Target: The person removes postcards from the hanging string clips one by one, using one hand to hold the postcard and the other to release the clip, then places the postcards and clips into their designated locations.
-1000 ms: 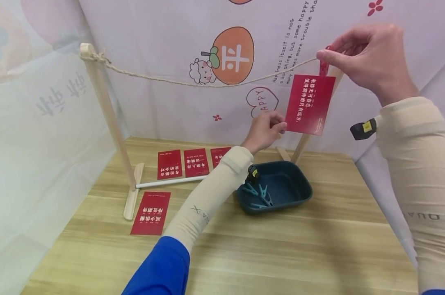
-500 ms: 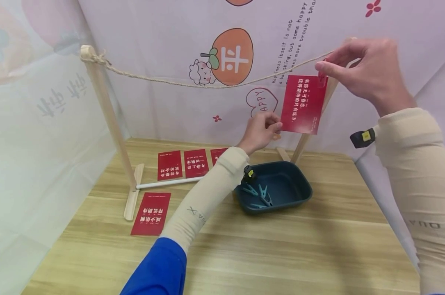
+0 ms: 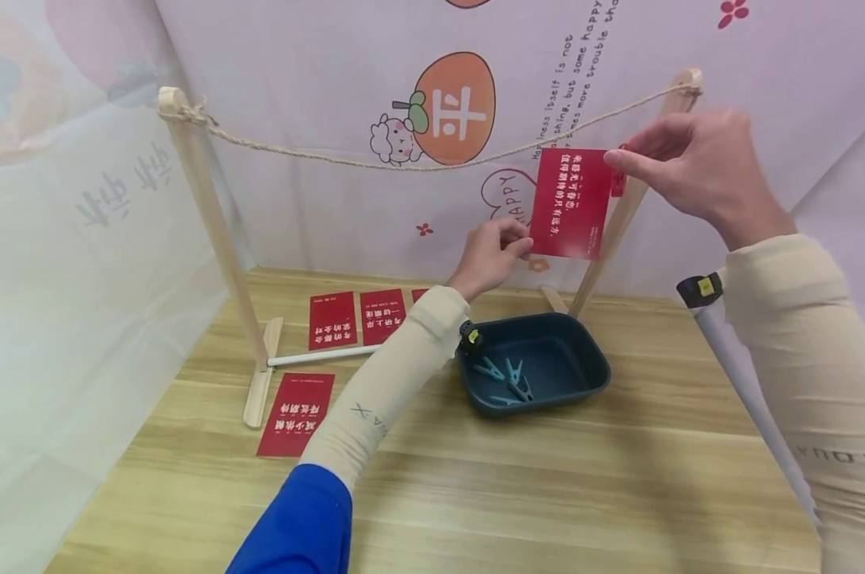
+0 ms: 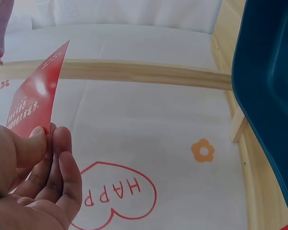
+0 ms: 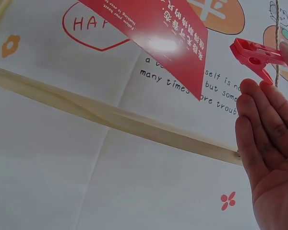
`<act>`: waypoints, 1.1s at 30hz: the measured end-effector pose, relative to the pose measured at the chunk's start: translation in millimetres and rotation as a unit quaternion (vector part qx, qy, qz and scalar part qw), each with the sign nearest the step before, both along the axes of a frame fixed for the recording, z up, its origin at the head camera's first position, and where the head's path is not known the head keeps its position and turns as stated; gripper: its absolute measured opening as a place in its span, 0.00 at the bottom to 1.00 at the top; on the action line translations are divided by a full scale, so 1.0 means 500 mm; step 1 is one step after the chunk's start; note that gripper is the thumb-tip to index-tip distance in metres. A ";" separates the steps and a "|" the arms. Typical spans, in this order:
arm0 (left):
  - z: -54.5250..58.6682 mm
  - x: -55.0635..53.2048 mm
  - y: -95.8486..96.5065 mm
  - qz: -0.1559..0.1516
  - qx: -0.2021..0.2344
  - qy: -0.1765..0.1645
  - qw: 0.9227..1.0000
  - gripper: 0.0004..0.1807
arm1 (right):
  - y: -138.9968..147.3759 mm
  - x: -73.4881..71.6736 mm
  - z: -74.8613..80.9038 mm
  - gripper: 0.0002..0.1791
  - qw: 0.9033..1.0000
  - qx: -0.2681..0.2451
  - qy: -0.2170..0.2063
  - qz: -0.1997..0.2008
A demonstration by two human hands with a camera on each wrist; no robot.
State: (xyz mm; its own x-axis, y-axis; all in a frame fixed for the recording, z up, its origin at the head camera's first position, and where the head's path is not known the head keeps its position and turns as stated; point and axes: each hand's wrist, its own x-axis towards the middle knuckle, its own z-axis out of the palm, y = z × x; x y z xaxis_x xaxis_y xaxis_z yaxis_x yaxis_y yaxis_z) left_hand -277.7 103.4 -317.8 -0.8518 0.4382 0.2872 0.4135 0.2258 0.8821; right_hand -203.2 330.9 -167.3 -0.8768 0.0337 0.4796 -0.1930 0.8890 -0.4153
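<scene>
In the head view my left hand (image 3: pixel 491 253) pinches a red card (image 3: pixel 570 203) with white characters by its lower left corner, between thumb and fingers. The card hangs in the air below the rope (image 3: pixel 396 167). To its right, my right hand (image 3: pixel 701 175) holds a small red clothespin (image 3: pixel 618 182). The right wrist view shows this clothespin (image 5: pixel 254 53) between thumb and fingertips, jaws parted and apart from the card (image 5: pixel 168 40). From the left wrist, the card (image 4: pixel 38 96) stands tilted above the thumb.
Wooden posts (image 3: pixel 213 231) carry the rope, with a white rod (image 3: pixel 324 355) low between them. A dark blue basin (image 3: pixel 590 391) holds several teal clothespins (image 3: pixel 514 381). More red cards (image 3: pixel 296 414) lie on the wooden table (image 3: pixel 547 494) at the left.
My right hand has come down and left with the clothespin, from near the rope to beside the card's right edge. My left hand has shifted left with the card.
</scene>
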 end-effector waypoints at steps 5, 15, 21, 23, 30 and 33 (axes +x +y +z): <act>-0.006 -0.005 -0.010 0.006 -0.006 0.005 1.000 0.10 | 0.004 0.001 -0.015 0.28 1.000 0.007 -0.014 -0.004; -0.014 -0.010 -0.032 0.018 -0.009 -0.004 1.000 0.10 | 0.005 0.003 -0.053 0.29 1.000 0.004 -0.027 0.008; -0.022 -0.016 -0.049 0.030 -0.013 0.000 0.999 0.11 | 0.015 0.002 -0.071 0.28 1.000 0.002 -0.029 0.007; -0.026 -0.019 -0.054 0.036 -0.013 0.001 0.999 0.10 | 0.017 0.003 -0.079 0.28 0.999 0.000 -0.032 0.007; -0.045 -0.027 -0.071 0.048 -0.010 -0.005 0.999 0.09 | 0.014 0.004 -0.109 0.29 0.999 0.006 -0.053 0.007; -0.051 -0.029 -0.080 0.053 -0.006 -0.014 0.998 0.10 | 0.010 0.005 -0.117 0.28 0.998 0.005 -0.059 0.008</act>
